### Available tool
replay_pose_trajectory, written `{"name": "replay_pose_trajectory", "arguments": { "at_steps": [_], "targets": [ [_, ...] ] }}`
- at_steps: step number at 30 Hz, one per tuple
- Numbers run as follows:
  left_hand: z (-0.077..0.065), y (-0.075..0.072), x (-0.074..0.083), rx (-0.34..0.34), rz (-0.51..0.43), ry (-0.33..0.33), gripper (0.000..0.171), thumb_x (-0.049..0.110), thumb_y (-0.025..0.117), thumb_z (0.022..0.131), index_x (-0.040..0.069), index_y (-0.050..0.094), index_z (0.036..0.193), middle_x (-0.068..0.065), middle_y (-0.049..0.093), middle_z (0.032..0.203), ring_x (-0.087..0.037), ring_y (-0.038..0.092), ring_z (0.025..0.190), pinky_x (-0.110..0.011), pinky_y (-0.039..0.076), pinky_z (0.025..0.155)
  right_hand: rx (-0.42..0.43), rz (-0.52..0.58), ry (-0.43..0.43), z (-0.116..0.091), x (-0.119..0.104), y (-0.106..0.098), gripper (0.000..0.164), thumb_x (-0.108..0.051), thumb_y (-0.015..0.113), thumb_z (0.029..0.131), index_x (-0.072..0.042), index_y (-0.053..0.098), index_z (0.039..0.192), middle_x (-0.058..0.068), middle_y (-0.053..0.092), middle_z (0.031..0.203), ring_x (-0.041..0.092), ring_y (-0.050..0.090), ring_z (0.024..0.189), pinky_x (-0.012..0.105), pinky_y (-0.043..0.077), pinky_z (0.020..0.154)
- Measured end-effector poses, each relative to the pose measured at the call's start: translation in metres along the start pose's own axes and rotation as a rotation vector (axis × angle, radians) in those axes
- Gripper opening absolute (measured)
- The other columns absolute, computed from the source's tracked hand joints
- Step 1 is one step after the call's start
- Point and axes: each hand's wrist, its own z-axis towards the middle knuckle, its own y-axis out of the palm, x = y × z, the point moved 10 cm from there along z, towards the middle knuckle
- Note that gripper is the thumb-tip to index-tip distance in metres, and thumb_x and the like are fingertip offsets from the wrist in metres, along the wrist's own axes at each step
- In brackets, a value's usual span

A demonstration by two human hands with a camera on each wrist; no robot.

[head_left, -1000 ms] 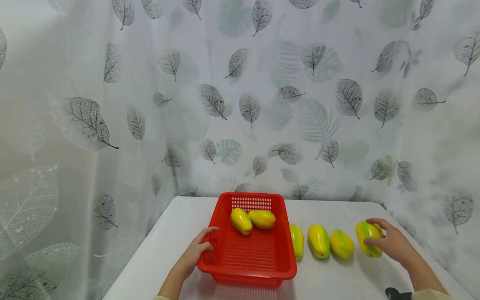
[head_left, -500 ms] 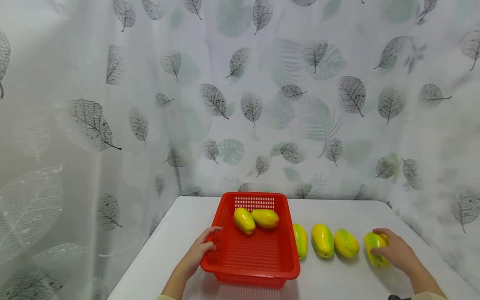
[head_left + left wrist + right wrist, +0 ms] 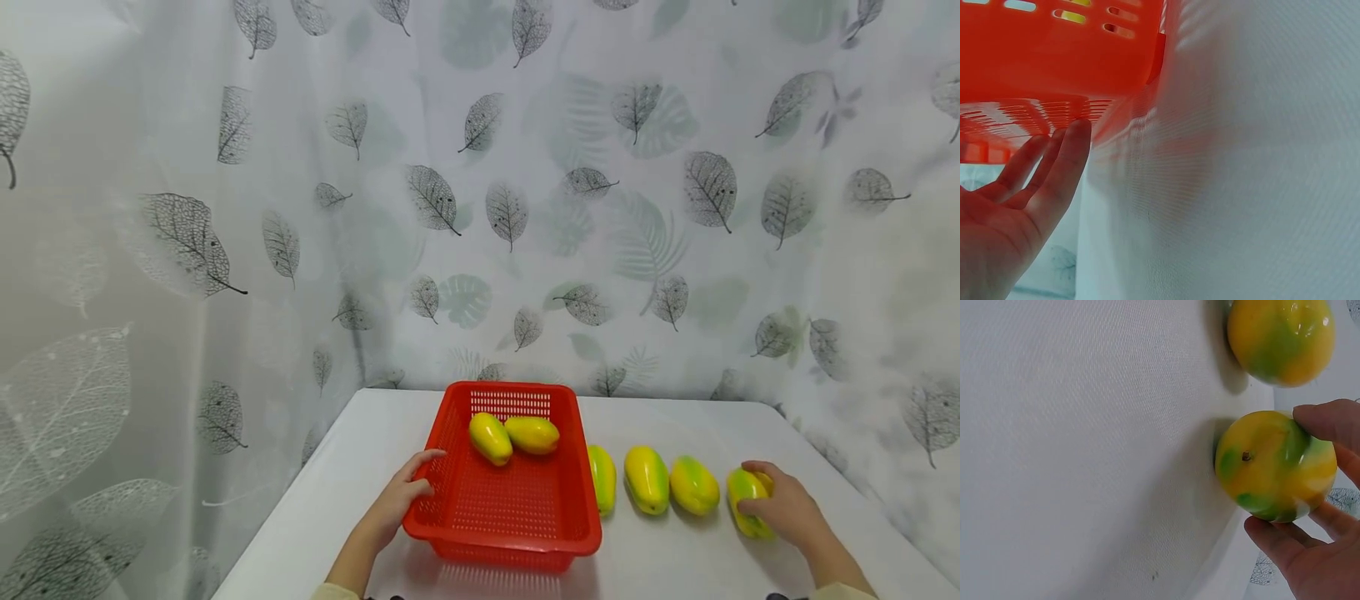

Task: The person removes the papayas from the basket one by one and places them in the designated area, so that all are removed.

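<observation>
My right hand (image 3: pixel 783 504) grips a yellow-green papaya (image 3: pixel 745 500) at the right end of a row. In the right wrist view, the thumb and fingers lie on opposite sides of this papaya (image 3: pixel 1272 465), its brown stem spot facing the camera. It sits right at the white tabletop. My left hand (image 3: pixel 393 500) is at the left side of a red plastic basket (image 3: pixel 517 546). Nearly straight fingers (image 3: pixel 1063 165) touch the slotted side below the basket's rim in the left wrist view. Two yellow papayas (image 3: pixel 491 439) lie inside, near the back.
Between basket and right hand, several more papayas (image 3: pixel 647 481) stand in a row on the white table (image 3: pixel 675 567). The leftmost papaya (image 3: pixel 602 479) is partly hidden by the basket wall. A leaf-printed curtain (image 3: pixel 480 208) hangs behind and along both sides.
The papaya in my right hand has come down toward the table and slightly nearer to me, mostly in the first half second. The left hand and basket stay put; the view has shifted slightly.
</observation>
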Motion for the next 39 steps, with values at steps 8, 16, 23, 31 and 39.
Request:
{"name": "replay_pose_trajectory", "arguments": {
  "at_steps": [8,16,23,31,39],
  "targets": [
    [0.0,0.0,-0.002,-0.001,-0.006,-0.009,0.059,0.007,0.051,0.093,0.014,0.045,0.151,-0.025,0.041,0.154,-0.039,0.056,0.124,-0.05,0.059,0.097,0.036,-0.011,-0.027,0.007,0.001,0.002,0.082,-0.025,0.076,0.086,0.01,0.033,0.147,0.047,0.033,0.141,0.062,0.041,0.122,0.076,0.038,0.103],
    [0.001,-0.001,-0.001,0.006,-0.003,-0.01,0.06,0.007,0.052,0.092,0.015,0.046,0.151,-0.023,0.041,0.154,-0.035,0.056,0.123,-0.048,0.06,0.097,0.045,-0.032,-0.028,0.007,-0.002,0.001,0.083,-0.025,0.075,0.087,0.01,0.032,0.148,0.047,0.031,0.142,0.063,0.038,0.125,0.077,0.036,0.105],
    [0.001,0.0,-0.002,0.0,0.0,-0.01,0.061,0.008,0.052,0.091,0.016,0.046,0.151,-0.023,0.042,0.153,-0.032,0.058,0.119,-0.047,0.061,0.095,0.05,-0.031,-0.047,0.003,-0.011,-0.003,0.083,-0.025,0.073,0.088,0.01,0.03,0.15,0.048,0.025,0.146,0.067,0.027,0.131,0.08,0.028,0.108],
    [0.004,-0.003,-0.001,-0.005,0.006,0.012,0.062,0.007,0.05,0.09,0.013,0.045,0.151,-0.022,0.04,0.154,-0.031,0.056,0.117,-0.037,0.06,0.091,0.101,-0.041,-0.125,0.001,-0.038,-0.016,0.08,-0.026,0.07,0.092,0.008,0.03,0.152,0.047,0.025,0.149,0.067,0.024,0.134,0.081,0.027,0.107],
    [0.002,-0.001,-0.002,-0.015,-0.004,0.005,0.06,0.007,0.05,0.092,0.014,0.045,0.151,-0.023,0.039,0.155,-0.034,0.056,0.119,-0.042,0.061,0.094,0.162,-0.032,-0.223,-0.003,-0.084,-0.016,0.076,-0.029,0.067,0.095,0.006,0.033,0.153,0.044,0.026,0.152,0.065,0.026,0.137,0.081,0.028,0.108]
  ]
}}
